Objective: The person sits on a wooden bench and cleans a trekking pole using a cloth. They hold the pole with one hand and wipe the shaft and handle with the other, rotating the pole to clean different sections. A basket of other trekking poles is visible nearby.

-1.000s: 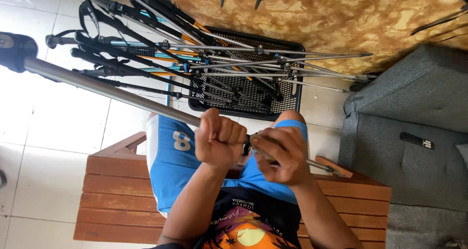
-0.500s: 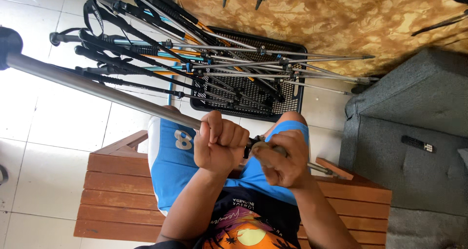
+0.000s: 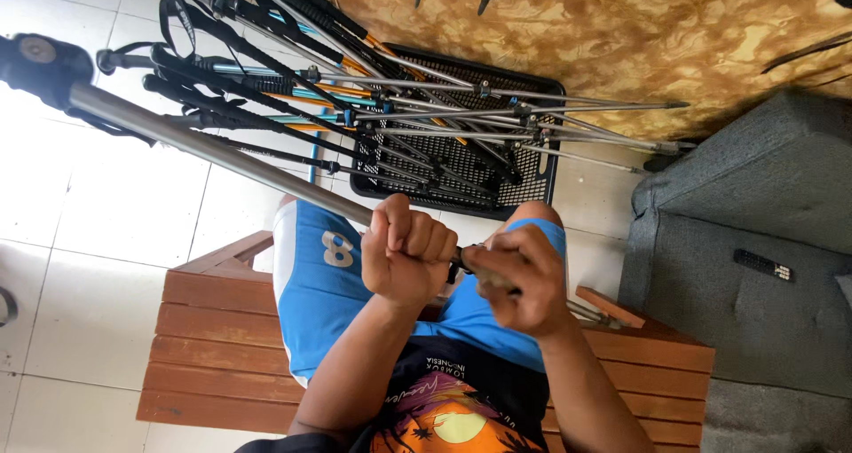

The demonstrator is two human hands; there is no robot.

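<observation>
A long grey metal pole with a black end piece runs from the upper left down to my hands over my lap. My left hand is a fist wrapped around the pole's shaft. My right hand grips the pole's lower section just right of the left hand, beside a black collar between the two hands. A thinner end of the pole sticks out past my right hand. I sit on a wooden bench in blue shorts.
A black mesh crate on the tiled floor holds several trekking poles with black straps and silver shafts fanning out both ways. A grey sofa with a dark remote stands at the right. A patterned wall is above.
The pole's far end has swung slightly downward and left in view. Both hands stay gripped at the joint, with the right hand twisted a little.
</observation>
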